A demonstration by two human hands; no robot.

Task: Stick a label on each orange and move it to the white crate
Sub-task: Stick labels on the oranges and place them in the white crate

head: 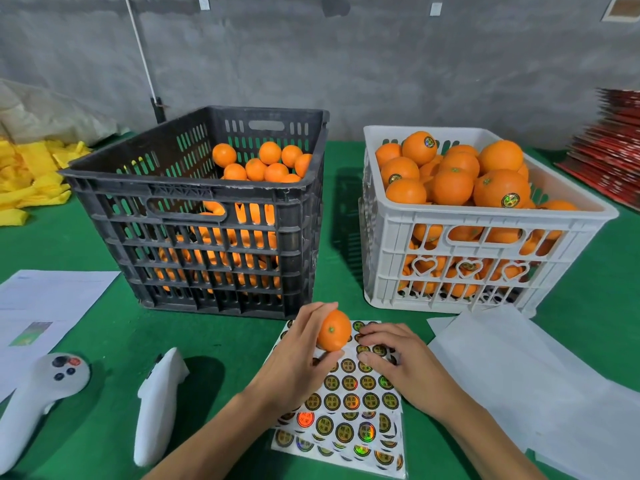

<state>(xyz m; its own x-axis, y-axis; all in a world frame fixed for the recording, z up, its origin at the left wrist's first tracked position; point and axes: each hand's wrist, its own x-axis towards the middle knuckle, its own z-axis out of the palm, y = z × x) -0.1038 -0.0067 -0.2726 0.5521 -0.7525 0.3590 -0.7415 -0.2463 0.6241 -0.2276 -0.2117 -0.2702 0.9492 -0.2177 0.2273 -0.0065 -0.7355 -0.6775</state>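
Observation:
My left hand [298, 362] grips an orange [333, 330] just above the top of a sheet of round dark-and-gold labels [349, 410] lying on the green table. My right hand [398, 362] rests on the same sheet to the right of the orange, its fingertips curled down onto the labels near the top rows; whether a label is pinched I cannot tell. The black crate [207, 209] at back left holds unlabelled oranges. At back right the white crate [481, 216] is heaped with oranges, some showing labels.
Two white handheld controllers [38, 393] [156, 403] lie at the front left beside printed paper [45, 306]. White backing sheets [512, 368] lie at the right. Yellow foam pieces [27, 174] are piled at the far left, red cartons [613, 143] at the far right.

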